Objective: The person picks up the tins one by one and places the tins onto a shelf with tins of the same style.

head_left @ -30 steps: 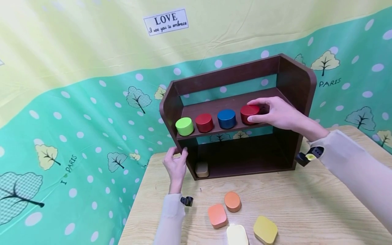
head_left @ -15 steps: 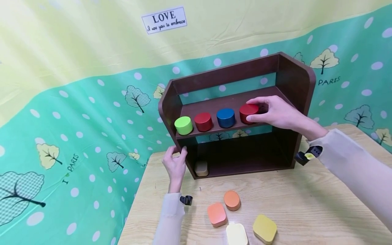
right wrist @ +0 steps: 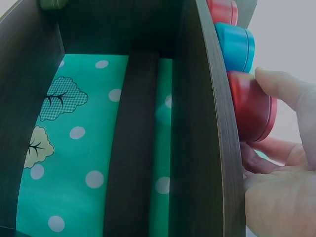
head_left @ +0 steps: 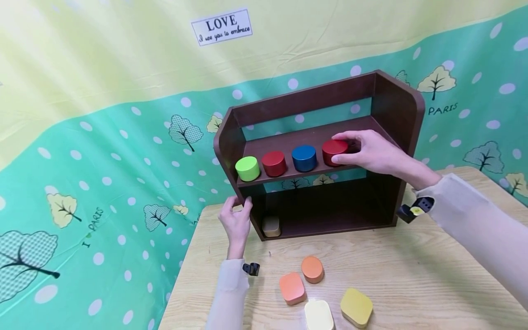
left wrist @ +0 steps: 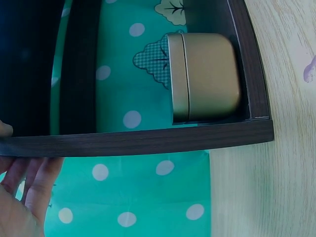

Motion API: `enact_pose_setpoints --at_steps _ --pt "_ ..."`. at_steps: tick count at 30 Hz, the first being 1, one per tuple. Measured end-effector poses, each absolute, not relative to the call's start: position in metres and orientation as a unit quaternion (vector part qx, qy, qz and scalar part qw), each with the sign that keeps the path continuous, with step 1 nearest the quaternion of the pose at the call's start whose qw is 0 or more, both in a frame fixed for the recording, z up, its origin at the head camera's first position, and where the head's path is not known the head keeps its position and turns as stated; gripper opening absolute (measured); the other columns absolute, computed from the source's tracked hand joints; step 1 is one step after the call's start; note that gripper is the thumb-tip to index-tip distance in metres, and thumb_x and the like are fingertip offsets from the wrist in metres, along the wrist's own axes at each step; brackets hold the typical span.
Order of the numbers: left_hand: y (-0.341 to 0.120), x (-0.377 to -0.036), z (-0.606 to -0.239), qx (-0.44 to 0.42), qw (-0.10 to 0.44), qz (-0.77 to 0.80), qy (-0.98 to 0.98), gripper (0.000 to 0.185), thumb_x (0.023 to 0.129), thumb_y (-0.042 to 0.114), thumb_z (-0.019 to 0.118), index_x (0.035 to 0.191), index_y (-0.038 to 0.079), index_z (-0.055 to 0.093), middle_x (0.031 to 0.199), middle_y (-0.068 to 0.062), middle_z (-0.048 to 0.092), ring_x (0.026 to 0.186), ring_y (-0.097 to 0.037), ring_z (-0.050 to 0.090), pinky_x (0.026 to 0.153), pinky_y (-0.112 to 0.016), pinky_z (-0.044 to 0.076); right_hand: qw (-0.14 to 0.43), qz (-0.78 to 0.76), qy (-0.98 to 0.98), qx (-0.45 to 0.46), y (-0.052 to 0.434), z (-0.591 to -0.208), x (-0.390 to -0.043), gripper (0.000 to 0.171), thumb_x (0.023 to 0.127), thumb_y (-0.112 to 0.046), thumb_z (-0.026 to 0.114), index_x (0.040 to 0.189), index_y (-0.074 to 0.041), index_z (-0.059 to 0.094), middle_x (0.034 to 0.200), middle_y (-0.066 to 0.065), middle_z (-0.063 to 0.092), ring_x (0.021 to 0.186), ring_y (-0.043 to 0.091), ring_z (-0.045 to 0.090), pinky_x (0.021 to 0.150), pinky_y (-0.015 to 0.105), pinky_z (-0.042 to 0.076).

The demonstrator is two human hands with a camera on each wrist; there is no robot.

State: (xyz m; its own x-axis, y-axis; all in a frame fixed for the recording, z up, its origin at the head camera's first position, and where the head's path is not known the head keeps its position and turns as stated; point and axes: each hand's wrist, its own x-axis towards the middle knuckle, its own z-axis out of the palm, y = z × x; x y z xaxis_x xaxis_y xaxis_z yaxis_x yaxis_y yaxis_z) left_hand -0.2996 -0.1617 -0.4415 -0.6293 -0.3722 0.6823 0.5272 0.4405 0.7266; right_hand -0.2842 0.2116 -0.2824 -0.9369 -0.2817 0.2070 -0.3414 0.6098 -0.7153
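Fingers (head_left: 344, 136) of the right hand (head_left: 373, 151) are curled round the red tin (head_left: 335, 151) on the upper shelf (head_left: 284, 145); the rack's (head_left: 398, 110) left side is gripped by the left hand (head_left: 236, 223).

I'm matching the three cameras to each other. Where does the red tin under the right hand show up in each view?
Head: red tin, rightmost on the upper shelf.
Left wrist: not in it.
Right wrist: red tin at right, gripped by the right hand.
Shared landmark: the dark wooden rack.
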Motion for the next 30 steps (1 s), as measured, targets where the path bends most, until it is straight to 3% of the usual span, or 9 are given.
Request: enact_pose_setpoints --at_steps 4,8,12,26,29,30 --pt "-0.159 -0.299 -0.440 -0.045 0.429 -0.524 -0.735 0.011 0.088 -0.004 0.080 0.089 -0.013 0.074 0.084 -0.030 0.075 0.082 -0.037 0.068 0.081 -0.034 0.050 0.037 0.403 -0.899 0.167 0.211 -0.283 -0.282 0.074 0.099 -0.027 0.081 0.161 -0.005 0.049 0.149 0.025 0.060 0.130 0.042 0.057 0.084 0.024 0.057" --pt "-0.153 -0.290 -0.429 -0.047 0.425 -0.527 -0.734 0.010 0.087 -0.007 0.078 0.089 -0.015 0.073 0.084 -0.033 0.074 0.081 -0.039 0.068 0.082 -0.036 0.050 0.047 0.397 -0.903 0.157 0.210 -0.283 -0.277 0.082 0.099 -0.028 0.081 0.166 -0.004 0.042 0.152 0.026 0.059 0.136 0.044 0.058 0.100 0.046 0.062" --pt "-0.149 -0.278 -0.418 -0.050 0.427 -0.527 -0.733 0.010 0.088 -0.006 0.078 0.089 -0.014 0.073 0.085 -0.031 0.075 0.081 -0.036 0.068 0.084 -0.035 0.051 0.051 0.401 -0.904 0.141 0.209 -0.284 -0.268 0.088 0.098 -0.032 0.081 0.168 -0.004 0.036 0.158 0.027 0.056 0.143 0.047 0.055 0.112 0.064 0.054" --pt "-0.150 -0.280 -0.420 -0.048 0.427 -0.526 -0.733 0.008 0.087 -0.008 0.078 0.090 -0.014 0.074 0.085 -0.032 0.075 0.082 -0.040 0.069 0.085 -0.026 0.048 0.048 0.427 -0.895 0.120 0.214 -0.287 -0.238 0.090 0.100 -0.033 0.080 0.169 -0.002 0.032 0.168 0.027 0.047 0.149 0.049 0.052 0.120 0.063 0.046" --pt "-0.152 -0.283 -0.424 -0.046 0.427 -0.526 -0.734 0.009 0.087 -0.006 0.078 0.090 -0.014 0.074 0.085 -0.031 0.075 0.082 -0.038 0.069 0.085 -0.025 0.048 0.055 0.430 -0.894 0.117 0.215 -0.290 -0.229 0.088 0.099 -0.035 0.081 0.169 -0.005 0.035 0.167 0.024 0.050 0.149 0.046 0.054 0.118 0.057 0.048" --pt "-0.152 -0.283 -0.423 -0.045 0.425 -0.526 -0.735 0.009 0.088 -0.006 0.078 0.091 -0.014 0.074 0.086 -0.031 0.076 0.083 -0.038 0.069 0.085 -0.026 0.049 0.059 0.432 -0.893 0.116 0.215 -0.292 -0.226 0.088 0.099 -0.035 0.081 0.169 -0.006 0.036 0.166 0.023 0.051 0.148 0.045 0.055 0.116 0.047 0.053"
